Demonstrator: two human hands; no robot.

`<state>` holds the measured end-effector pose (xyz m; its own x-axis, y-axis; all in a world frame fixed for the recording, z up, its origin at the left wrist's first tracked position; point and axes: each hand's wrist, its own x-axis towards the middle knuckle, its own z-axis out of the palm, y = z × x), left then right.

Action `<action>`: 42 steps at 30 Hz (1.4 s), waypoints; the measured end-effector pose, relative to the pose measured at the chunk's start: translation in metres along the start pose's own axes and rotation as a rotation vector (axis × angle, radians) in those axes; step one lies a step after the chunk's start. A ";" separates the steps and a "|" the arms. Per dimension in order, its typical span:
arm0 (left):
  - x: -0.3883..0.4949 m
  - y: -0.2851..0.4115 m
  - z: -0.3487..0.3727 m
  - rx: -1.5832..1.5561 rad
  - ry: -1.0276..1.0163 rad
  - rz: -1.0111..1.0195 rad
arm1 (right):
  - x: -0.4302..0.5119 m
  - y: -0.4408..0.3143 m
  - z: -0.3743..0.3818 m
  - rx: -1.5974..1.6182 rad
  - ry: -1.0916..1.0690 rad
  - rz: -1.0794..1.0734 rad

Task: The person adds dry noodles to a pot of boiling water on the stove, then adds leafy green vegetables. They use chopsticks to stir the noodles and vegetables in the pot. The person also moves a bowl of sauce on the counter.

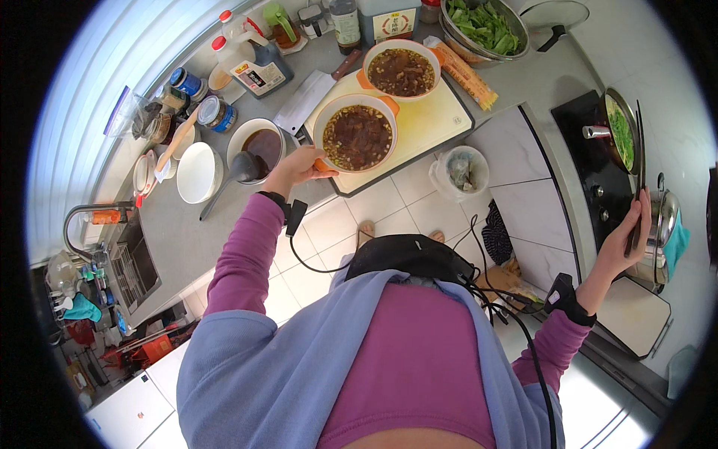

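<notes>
My left hand [303, 166] grips the orange handle of the nearer white bowl [357, 133], which holds dark broth with meat pieces and small chopped bits. Behind it, a second two-handled bowl [402, 68] with similar contents stands on the cutting board [449, 120]. Far to the right, my right hand [627, 231] holds a pair of long dark chopsticks [639, 157], their tips by a pan [620, 132] of green vegetables on the black cooktop [578, 126]. A white bowl [233, 140] of brown liquid, with a dark ladle [244, 167] in it, sits left of my left hand.
A cleaver [305, 101] lies beside the board. An empty white bowl [199, 173], jars [217, 114] and sauce jugs [261, 70] line the window side. A noodle packet [466, 76] and a colander [521, 33] of leafy greens are at the back. A trash bin [460, 174] stands below.
</notes>
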<state>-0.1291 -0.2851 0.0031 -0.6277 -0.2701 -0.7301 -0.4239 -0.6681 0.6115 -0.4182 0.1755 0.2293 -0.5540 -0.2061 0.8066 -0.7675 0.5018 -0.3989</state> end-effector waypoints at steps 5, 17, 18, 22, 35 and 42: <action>-0.001 -0.013 0.015 0.042 0.154 0.077 | -0.002 0.014 -0.004 0.011 0.006 0.005; -0.030 -0.045 0.066 0.190 0.233 0.141 | -0.005 0.053 -0.029 0.013 0.052 0.043; -0.032 -0.042 0.075 0.193 0.221 0.128 | -0.004 0.059 -0.033 -0.010 0.056 0.036; -0.030 -0.030 0.121 0.304 0.165 0.093 | 0.000 0.086 -0.046 0.020 0.093 0.061; 0.082 -0.003 0.319 0.255 0.052 0.171 | -0.009 0.166 -0.097 0.042 0.067 0.178; 0.191 0.032 0.409 0.181 0.001 0.148 | -0.022 0.193 -0.114 -0.079 0.079 0.297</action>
<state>-0.5294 -0.0741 0.0082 -0.6912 -0.3560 -0.6289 -0.4378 -0.4860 0.7564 -0.5177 0.3730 0.1843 -0.7210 0.0240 0.6926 -0.5465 0.5948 -0.5895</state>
